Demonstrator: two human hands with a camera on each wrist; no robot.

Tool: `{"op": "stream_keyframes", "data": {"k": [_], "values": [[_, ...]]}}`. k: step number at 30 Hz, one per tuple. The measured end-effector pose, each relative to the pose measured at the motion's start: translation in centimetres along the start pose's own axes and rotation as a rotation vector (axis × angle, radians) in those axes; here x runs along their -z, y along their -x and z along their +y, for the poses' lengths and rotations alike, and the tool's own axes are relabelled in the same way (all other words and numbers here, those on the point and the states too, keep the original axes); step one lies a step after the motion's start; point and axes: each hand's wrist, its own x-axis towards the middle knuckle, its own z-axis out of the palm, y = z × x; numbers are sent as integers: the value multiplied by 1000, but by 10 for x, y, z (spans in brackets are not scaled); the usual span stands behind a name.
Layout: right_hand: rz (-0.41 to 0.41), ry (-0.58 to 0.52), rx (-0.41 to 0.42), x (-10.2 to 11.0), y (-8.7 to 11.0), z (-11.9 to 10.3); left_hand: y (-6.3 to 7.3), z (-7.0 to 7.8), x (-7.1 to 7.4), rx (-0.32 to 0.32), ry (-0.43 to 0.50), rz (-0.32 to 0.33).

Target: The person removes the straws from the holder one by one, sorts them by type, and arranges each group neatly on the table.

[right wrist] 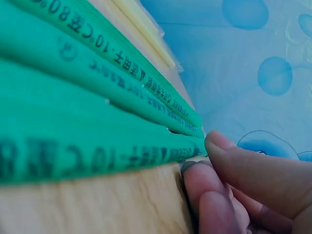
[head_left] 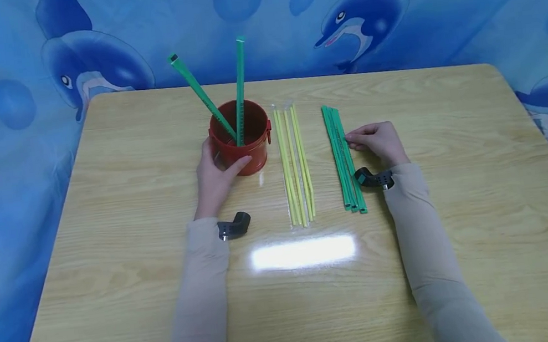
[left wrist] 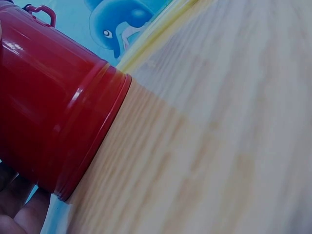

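Note:
My left hand grips the side of a small red metal bucket, with the thumb across its front. Two long green packets stand tilted in the bucket, their upper ends well above the rim. To the right, three more green packets lie side by side on the table. My right hand pinches the edge of the rightmost green packet between thumb and fingers. Black print runs along these packets in the right wrist view. In the left wrist view, the bucket's base is close over the tabletop, with fingertips behind it.
Several thin yellow sticks in clear wrappers lie between the bucket and the green packets. The wooden table has a bright light reflection near its middle. A blue dolphin-print cloth hangs behind and spreads around the table.

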Motion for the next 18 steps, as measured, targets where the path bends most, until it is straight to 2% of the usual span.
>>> {"op": "stream_keyframes", "data": {"k": [5,12,18], "values": [[-15,-47,6,2,0,-1,0,1,0,-14,13,2],[-26,-170,-19,6,3,-1,-1,0,1,-6,4,-10],[-29,-244,-24,7,4,0,-1,-1,0,-12,35,-10]]}}
